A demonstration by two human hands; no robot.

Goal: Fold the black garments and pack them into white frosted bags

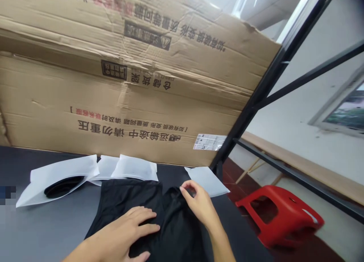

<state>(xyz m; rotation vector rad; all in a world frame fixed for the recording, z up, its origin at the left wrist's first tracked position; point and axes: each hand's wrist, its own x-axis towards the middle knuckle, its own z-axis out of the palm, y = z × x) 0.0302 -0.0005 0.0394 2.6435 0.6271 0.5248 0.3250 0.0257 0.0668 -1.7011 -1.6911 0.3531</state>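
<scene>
A black garment (176, 231) that looks like a pair of shorts is spread on the dark table, its lower part running out of view. My left hand (127, 231) rests flat on it with the fingers apart. At the far right corner of the cloth, my right hand (199, 203) pinches the edge between thumb and forefinger. Just beyond that hand lies a flat white bag (209, 178). To the left, a white bag (65, 169) gapes a little, with folded black cloth (64, 187) inside. Further white bags (135, 167) overlap behind the garment.
A large cardboard sheet (127, 99) with printed lettering stands along the back of the dark table (57, 228). Black metal framing (247, 106) rises at the right. Past it, a red plastic stool (281, 212) is on the floor near a long wooden bench top (301, 159).
</scene>
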